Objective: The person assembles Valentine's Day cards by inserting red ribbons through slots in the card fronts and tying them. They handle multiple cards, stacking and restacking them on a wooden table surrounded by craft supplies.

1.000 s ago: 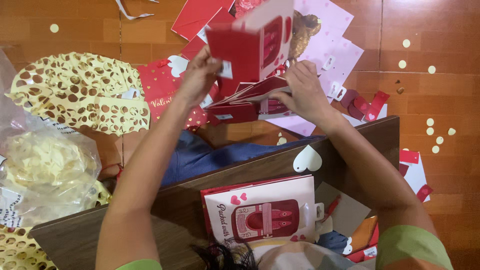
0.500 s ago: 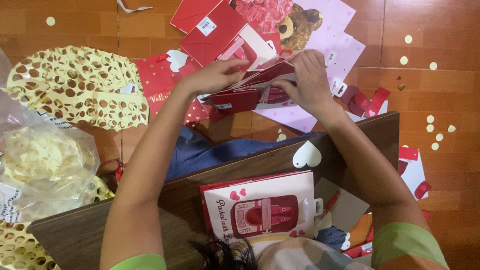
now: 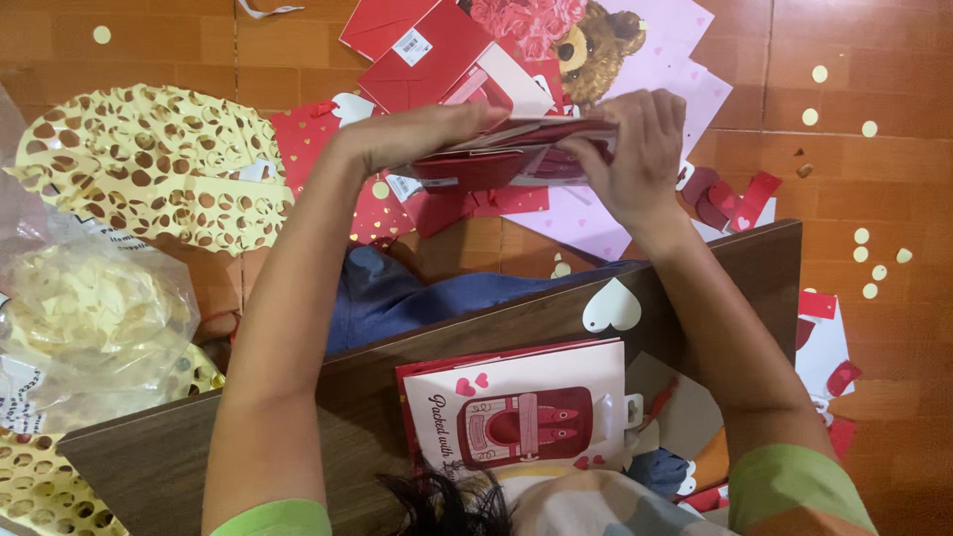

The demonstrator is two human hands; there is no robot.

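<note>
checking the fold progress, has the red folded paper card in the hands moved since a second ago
Yes. The red folded paper card has come down from upright to flat, toward the dark wooden board, between left hand and right hand.

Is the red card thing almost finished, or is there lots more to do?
One finished-looking card lies on the dark board near the person. In hand: the left hand and right hand press a red folded card piece flat between them, so that one is mid-way. Left over: more red sheets, a loose white heart and red scraps lie unused on the floor.
</note>
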